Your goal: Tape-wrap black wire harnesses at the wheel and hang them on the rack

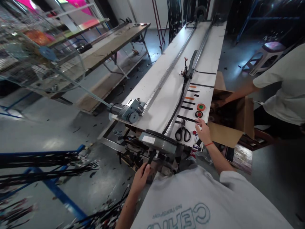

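My left hand is closed around the end of a black cable bundle at the near end of the long white table. The bundle runs under a round grey machine part, and a black cable continues up the table along a metal rail. At the table's right edge, my right hand has its fingertips pinched at the right end of a black tape strip. Black-handled scissors lie just left of that hand. An orange tape roll and a black tape roll are beyond it.
More black and orange strips stick to the table. A motor unit sits at its left corner. On the right, a person's arm reaches into an open cardboard box. Blue racks with cables stand at lower left.
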Motion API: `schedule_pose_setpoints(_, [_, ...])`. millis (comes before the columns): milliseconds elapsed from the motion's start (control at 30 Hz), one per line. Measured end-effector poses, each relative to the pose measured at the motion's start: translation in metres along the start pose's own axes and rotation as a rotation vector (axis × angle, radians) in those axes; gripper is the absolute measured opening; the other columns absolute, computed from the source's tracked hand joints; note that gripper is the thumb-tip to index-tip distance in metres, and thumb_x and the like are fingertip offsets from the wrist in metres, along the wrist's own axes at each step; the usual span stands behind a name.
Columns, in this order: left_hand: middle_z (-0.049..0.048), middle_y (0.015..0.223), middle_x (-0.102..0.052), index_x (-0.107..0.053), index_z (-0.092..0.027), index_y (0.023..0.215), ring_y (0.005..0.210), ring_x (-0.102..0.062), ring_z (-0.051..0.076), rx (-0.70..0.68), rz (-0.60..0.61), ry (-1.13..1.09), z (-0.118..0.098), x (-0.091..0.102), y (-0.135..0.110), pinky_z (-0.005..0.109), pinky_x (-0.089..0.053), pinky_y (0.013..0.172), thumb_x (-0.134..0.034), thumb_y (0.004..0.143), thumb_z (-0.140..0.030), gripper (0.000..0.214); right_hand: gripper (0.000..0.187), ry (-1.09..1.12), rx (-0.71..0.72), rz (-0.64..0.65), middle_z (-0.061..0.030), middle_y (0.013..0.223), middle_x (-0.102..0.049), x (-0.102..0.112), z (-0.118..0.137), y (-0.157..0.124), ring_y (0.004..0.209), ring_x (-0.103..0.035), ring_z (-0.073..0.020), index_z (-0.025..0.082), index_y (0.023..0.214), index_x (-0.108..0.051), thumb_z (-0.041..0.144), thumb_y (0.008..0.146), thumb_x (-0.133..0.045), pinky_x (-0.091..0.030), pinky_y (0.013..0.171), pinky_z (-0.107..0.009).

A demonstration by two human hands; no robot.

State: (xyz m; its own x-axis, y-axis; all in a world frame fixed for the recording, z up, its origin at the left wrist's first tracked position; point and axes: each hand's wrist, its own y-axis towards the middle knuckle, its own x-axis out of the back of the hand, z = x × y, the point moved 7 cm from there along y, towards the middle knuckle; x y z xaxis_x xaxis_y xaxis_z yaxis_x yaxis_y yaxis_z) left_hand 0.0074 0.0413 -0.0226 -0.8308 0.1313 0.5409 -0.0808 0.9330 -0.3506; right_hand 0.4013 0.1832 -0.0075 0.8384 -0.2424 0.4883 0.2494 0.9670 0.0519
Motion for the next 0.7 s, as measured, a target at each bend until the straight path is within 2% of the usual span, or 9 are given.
schedule_pose_setpoints(100, [0.0062, 0.073, -0.07, -0.065, -0.019, 0.081, 0.071, -0.064, 0.024, 0.006, 0.009, 0.03, 0.0, 0.003, -0.006, 0.031, -0.052, 0.067, -0.044, 0.078, -0.076, 0.061, 0.047, 0.074, 0.029, 0.004, -0.0149, 0.125, -0.065, -0.002, 0.011, -0.019, 0.102, -0.066, -0.0233, 0.016, 0.131, -0.048, 0.036, 0.089, -0.045, -0.055, 0.073, -0.034])
schedule_pose_setpoints(200, [0.006, 0.075, -0.07, -0.065, -0.019, 0.081, 0.071, -0.064, 0.023, 0.005, -0.002, 0.038, -0.003, 0.003, -0.01, 0.031, -0.052, 0.069, -0.043, 0.078, -0.075, 0.06, 0.043, 0.141, 0.057, 0.007, -0.0144, 0.119, -0.068, -0.009, 0.02, -0.028, 0.098, -0.067, -0.0224, 0.018, 0.126, -0.05, 0.038, 0.089, -0.046, -0.056, 0.074, -0.035])
schedule_pose_setpoints(367, [0.005, 0.071, -0.069, -0.066, -0.019, 0.081, 0.07, -0.063, 0.023, 0.02, -0.053, -0.002, -0.003, 0.004, -0.011, 0.032, -0.052, 0.066, -0.047, 0.075, -0.075, 0.06, 0.039, 0.18, 0.097, 0.031, -0.0132, 0.114, -0.069, -0.02, 0.036, -0.028, 0.094, -0.068, -0.0211, 0.019, 0.122, -0.053, 0.039, 0.09, -0.046, -0.056, 0.077, -0.035])
schedule_pose_setpoints(467, [0.0057, 0.074, -0.069, -0.066, -0.019, 0.081, 0.072, -0.063, 0.023, 0.027, -0.05, -0.026, 0.001, 0.002, -0.01, 0.031, -0.052, 0.066, -0.048, 0.075, -0.076, 0.06, 0.03, 0.184, 0.123, 0.088, -0.0071, 0.092, -0.073, -0.025, 0.052, -0.04, 0.072, -0.068, -0.0177, 0.021, 0.114, -0.058, 0.037, 0.092, -0.045, -0.055, 0.067, -0.03])
schedule_pose_setpoints(567, [0.0057, 0.075, -0.069, -0.065, -0.019, 0.082, 0.071, -0.063, 0.023, 0.032, -0.053, -0.029, 0.007, 0.002, -0.009, 0.03, -0.05, 0.065, -0.048, 0.076, -0.075, 0.06, 0.025, 0.21, 0.3, 0.282, -0.0006, 0.071, -0.069, -0.046, 0.081, -0.08, 0.054, -0.062, -0.0143, 0.023, 0.11, -0.063, 0.032, 0.095, -0.044, -0.052, 0.058, -0.026])
schedule_pose_setpoints(633, [0.0046, 0.072, -0.066, -0.065, -0.018, 0.082, 0.068, -0.061, 0.021, 0.037, -0.058, -0.037, 0.01, 0.004, -0.007, 0.029, -0.049, 0.062, -0.047, 0.076, -0.075, 0.06, 0.026, 0.213, 0.507, 0.478, -0.0001, 0.072, -0.07, -0.069, 0.102, -0.12, 0.058, -0.064, -0.0138, 0.025, 0.112, -0.064, 0.027, 0.095, -0.044, -0.053, 0.063, -0.025])
schedule_pose_setpoints(700, [0.0032, 0.068, -0.064, -0.064, -0.018, 0.083, 0.064, -0.059, 0.02, 0.048, -0.055, -0.06, 0.011, 0.008, -0.005, 0.028, -0.047, 0.06, -0.047, 0.077, -0.075, 0.06, 0.029, 0.172, 0.644, 0.67, -0.0022, 0.084, -0.073, -0.097, 0.113, -0.157, 0.071, -0.068, -0.0141, 0.025, 0.115, -0.064, 0.022, 0.093, -0.044, -0.054, 0.07, -0.024])
